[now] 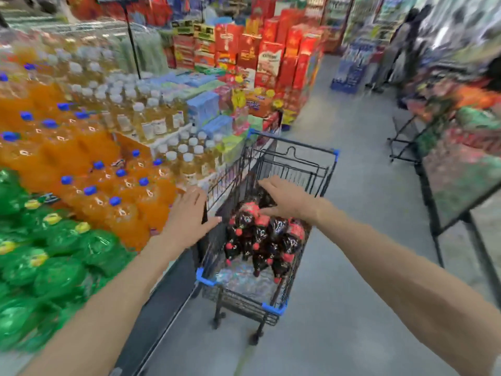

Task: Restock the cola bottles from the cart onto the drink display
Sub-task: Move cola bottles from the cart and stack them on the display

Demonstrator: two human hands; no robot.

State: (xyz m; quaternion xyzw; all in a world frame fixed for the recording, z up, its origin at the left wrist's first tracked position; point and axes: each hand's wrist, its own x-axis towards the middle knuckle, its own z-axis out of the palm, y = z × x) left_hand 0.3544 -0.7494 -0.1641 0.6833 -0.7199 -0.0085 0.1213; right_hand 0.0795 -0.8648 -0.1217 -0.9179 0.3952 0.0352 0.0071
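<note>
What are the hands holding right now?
Nothing. The left hand is open by the cart edge, and the right hand reaches open over the cola bottles.

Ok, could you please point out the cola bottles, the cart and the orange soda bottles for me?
cola bottles [260, 237]: head view, on the dark body of a bottle mid-pile.
cart [273, 310]: head view, on the blue corner guard of the near rim.
orange soda bottles [89, 147]: head view, on an orange bottle body.

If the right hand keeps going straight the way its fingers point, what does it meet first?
Probably the cola bottles in the cart: the right hand, open, points forward-left and down over the heap's far end. Depth is unclear; it may already touch them.
</note>
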